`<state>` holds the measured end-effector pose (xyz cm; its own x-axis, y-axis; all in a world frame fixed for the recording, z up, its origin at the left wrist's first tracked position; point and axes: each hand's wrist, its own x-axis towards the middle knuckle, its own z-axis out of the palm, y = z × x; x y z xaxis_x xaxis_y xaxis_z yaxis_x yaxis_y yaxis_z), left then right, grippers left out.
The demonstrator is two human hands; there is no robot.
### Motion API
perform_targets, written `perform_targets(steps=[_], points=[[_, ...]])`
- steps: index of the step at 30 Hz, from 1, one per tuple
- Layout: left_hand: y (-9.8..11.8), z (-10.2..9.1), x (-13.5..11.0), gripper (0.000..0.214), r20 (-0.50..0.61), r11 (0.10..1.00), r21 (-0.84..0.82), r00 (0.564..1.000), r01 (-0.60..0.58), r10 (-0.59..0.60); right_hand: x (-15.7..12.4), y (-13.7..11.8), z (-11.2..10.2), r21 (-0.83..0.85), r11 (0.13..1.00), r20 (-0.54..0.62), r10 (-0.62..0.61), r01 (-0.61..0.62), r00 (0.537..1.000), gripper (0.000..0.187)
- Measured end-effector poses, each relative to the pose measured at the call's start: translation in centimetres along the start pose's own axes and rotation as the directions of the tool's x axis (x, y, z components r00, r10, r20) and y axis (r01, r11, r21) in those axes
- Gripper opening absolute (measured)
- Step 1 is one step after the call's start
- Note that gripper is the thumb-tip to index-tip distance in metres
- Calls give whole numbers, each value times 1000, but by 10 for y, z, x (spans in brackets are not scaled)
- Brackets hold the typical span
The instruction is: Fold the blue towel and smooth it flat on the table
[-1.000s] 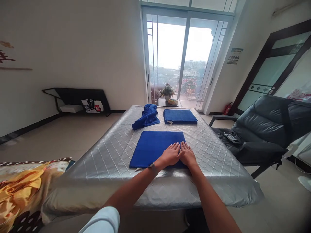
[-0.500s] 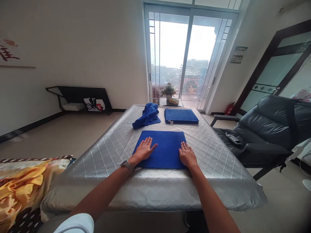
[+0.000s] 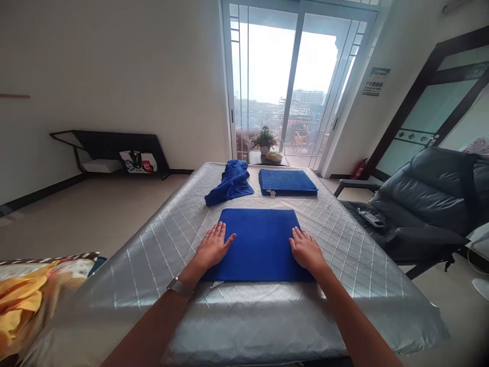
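Observation:
A blue folded towel (image 3: 260, 247) lies flat on the silver quilted tablecloth (image 3: 153, 255), close to the table's front. My left hand (image 3: 211, 247) rests palm down along its left edge, fingers stretched out and thumb apart. On the right edge lies my right hand (image 3: 306, 248), also palm down with its fingers extended. Neither hand grips anything. Farther back, a crumpled blue towel (image 3: 231, 184) sits at the left, and a neat stack of folded blue towels (image 3: 288, 182) with a white tag is at the right.
A dark armchair (image 3: 431, 193) with a power strip (image 3: 371, 217) on its seat stands right of the table. Yellow cloth (image 3: 19, 300) lies at the lower left. Behind the table, a potted plant (image 3: 265, 140) stands before the sliding glass door (image 3: 300, 86).
My left hand has slid left to the towel's edge, and my right hand has shifted slightly right. The view has moved somewhat closer to the table.

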<state>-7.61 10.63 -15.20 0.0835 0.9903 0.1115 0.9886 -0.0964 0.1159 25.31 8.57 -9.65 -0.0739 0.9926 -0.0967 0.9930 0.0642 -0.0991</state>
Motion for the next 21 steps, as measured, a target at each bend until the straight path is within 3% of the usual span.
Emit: perform_targets(steps=[5,9,16,21], points=[[-1,-3,-3,90,12,1000,22,1000,-5,4,33,-6,-14,11,999,-67,-35,35,997,63],[-3,-3,-5,89,-12,999,39,1000,-26,26,55,-5,0,37,999,-37,3,-1,999,64],[-12,1,-2,85,-61,998,61,998,-1,5,57,-1,14,70,997,-77,-9,14,997,63],[-13,-10,3,80,-69,1000,23,998,8,-7,55,-1,13,141,990,-96,4,10,995,63]])
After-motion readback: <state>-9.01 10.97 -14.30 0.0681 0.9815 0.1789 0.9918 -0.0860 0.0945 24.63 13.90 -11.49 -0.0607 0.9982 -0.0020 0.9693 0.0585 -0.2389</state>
